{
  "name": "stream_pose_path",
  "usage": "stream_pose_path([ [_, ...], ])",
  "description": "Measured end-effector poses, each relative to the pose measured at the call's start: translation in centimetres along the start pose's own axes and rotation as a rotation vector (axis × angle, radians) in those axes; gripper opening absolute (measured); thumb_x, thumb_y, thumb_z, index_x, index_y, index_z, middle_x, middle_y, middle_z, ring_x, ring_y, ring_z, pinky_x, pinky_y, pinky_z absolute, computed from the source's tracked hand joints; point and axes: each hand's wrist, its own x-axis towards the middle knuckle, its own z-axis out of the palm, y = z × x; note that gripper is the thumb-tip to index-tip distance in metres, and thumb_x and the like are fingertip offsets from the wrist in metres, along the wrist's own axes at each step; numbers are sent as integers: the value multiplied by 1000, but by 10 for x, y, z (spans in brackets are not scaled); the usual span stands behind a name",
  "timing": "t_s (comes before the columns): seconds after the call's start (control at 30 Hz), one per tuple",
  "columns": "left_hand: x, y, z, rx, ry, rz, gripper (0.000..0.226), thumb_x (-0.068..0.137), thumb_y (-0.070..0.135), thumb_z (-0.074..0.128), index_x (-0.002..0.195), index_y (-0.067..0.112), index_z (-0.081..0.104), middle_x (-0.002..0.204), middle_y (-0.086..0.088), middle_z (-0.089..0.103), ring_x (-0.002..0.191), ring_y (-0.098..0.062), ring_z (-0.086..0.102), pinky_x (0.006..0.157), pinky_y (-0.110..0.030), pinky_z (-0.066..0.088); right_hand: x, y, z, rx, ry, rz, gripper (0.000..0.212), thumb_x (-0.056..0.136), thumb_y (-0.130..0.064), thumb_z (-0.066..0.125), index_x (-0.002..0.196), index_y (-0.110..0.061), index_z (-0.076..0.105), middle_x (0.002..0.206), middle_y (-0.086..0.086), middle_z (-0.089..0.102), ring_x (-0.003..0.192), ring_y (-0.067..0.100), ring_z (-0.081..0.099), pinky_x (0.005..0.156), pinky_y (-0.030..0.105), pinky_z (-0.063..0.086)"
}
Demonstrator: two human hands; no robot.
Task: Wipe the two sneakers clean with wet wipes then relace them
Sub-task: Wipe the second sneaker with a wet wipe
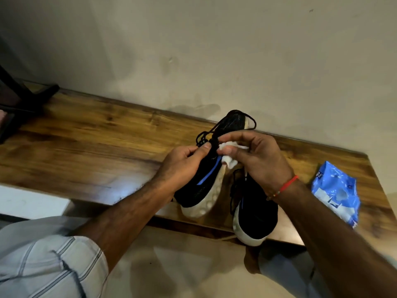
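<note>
Left hand grips the raised sneaker from its left side, fingers curled over the black upper and the thumb pressing at the laces. Right hand comes in from the other side, fingers curled, pinching a crumpled white wipe against the lace area of that same shoe. A red thread band sits on the right wrist.

The held sneaker is black with a blue stripe and a pale bumpy sole, toe pointing away toward the wall, heel toward the person, lifted and tilted so the sole faces right. Black lace loops hang loose around its front.

The second sneaker lies just beside it to the right, on the tabletop, partly under the right wrist, its white heel jutting past the near edge. Whether the two shoes touch is hard to tell.

Farther right on the tabletop, apart from the shoes, lies a blue and white pack of wipes. A dark stand sits at the far left end. A striped sleeve shows at bottom left.
</note>
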Motion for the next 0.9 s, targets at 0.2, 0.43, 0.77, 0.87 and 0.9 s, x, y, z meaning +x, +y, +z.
stream_pose_path([
  [0.2, -1, 2, 4, -46, -10, -59, 39, 101, 54, 51, 93, 27, 78, 87, 3, 78, 83, -14, 74, 65, -26, 49, -10, 5, 13, -429, 101, -230, 10, 85, -20, 76, 94, -19, 78, 92, -12, 74, 92, 0, 68, 86, 21, 54],
  [0.43, -1, -2, 7, -145, -42, -134, 38, 101, 49, 54, 90, 21, 77, 87, 0, 79, 82, -17, 74, 70, -27, 50, -14, 1, -10, -494, -41, -46, 33, 99, -10, 56, 129, -19, 64, 128, -5, 56, 122, 6, 52, 101, 10, 40],
  [0.77, -1, 0, 5, -328, -70, -229, 33, 102, 43, 55, 109, 18, 77, 94, -5, 79, 76, -15, 75, 57, -19, 53, -41, -6, 14, -588, -375, -253, 53, 101, -15, 39, 154, -14, 32, 161, -6, 27, 147, 0, 21, 120, 22, 23],
  [0.87, 0, -1, 4, -383, -99, -277, 33, 102, 42, 57, 110, 16, 76, 93, -7, 78, 77, -18, 75, 61, -23, 56, -43, 0, 19, -649, -261, -353, 44, 98, -7, 46, 141, -10, 54, 152, -1, 45, 141, 9, 40, 114, 26, 37],
  [0.9, 1, -1, 4, -386, -104, -289, 34, 101, 43, 58, 109, 15, 75, 90, -7, 77, 72, -18, 74, 59, -23, 56, -42, 3, 22, -677, -188, -401, 38, 97, -6, 52, 133, -10, 62, 145, 1, 54, 134, 11, 50, 109, 26, 43],
])
